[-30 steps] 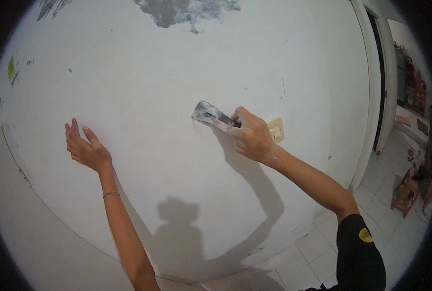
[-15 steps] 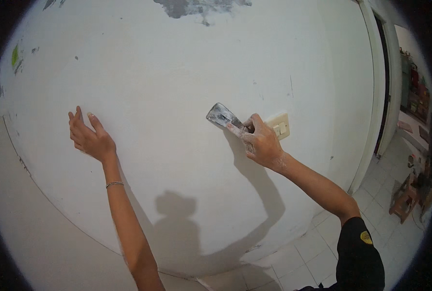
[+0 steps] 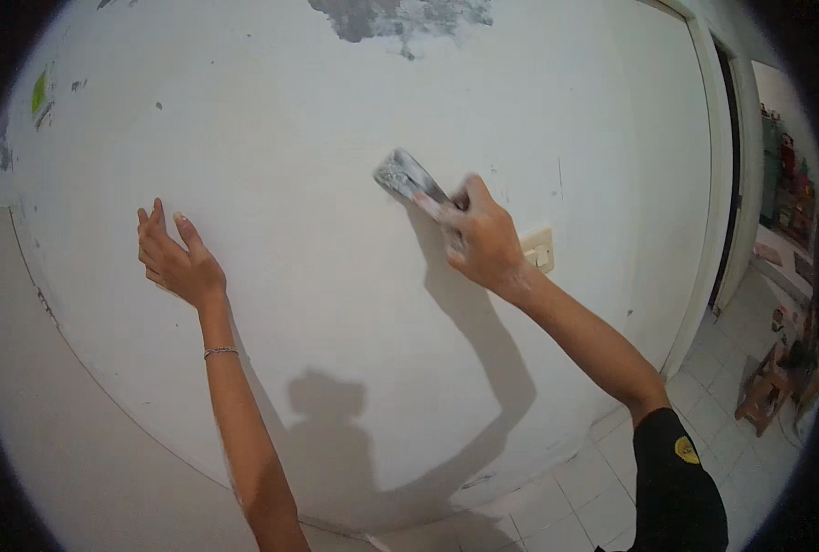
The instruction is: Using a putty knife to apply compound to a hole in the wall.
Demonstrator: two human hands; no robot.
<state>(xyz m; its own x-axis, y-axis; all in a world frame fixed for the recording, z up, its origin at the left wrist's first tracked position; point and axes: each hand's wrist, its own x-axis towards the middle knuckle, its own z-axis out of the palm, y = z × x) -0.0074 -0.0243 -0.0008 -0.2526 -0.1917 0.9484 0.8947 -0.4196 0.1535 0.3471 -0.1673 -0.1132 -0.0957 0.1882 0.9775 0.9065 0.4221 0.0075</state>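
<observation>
My right hand [image 3: 478,230] grips a metal putty knife [image 3: 400,173], its blade smeared with white paste and held against or very close to the white wall [image 3: 290,156]; my fingers are powdered white. A cream light switch [image 3: 538,259] is just behind my right wrist. On the left, my left hand [image 3: 179,256] is raised at the wall with fingers loosely curved and apart, holding nothing; whether the fingertips touch it is unclear. A thin bracelet [image 3: 221,351] circles that wrist. Grey bare patches [image 3: 391,18] mark the upper wall, and a small green patch [image 3: 40,90] the left.
A door frame [image 3: 704,184] stands at the right, with a shelf of assorted items [image 3: 785,175] beyond it. A wooden stool [image 3: 761,391] is on the tiled floor [image 3: 575,488] at lower right, near other clutter. The shadows of me and my arms fall on the wall.
The putty knife first shifted rightward, then rose up and left with my right hand. My left hand sits a little higher and further right in view, as the whole scene has shifted slightly.
</observation>
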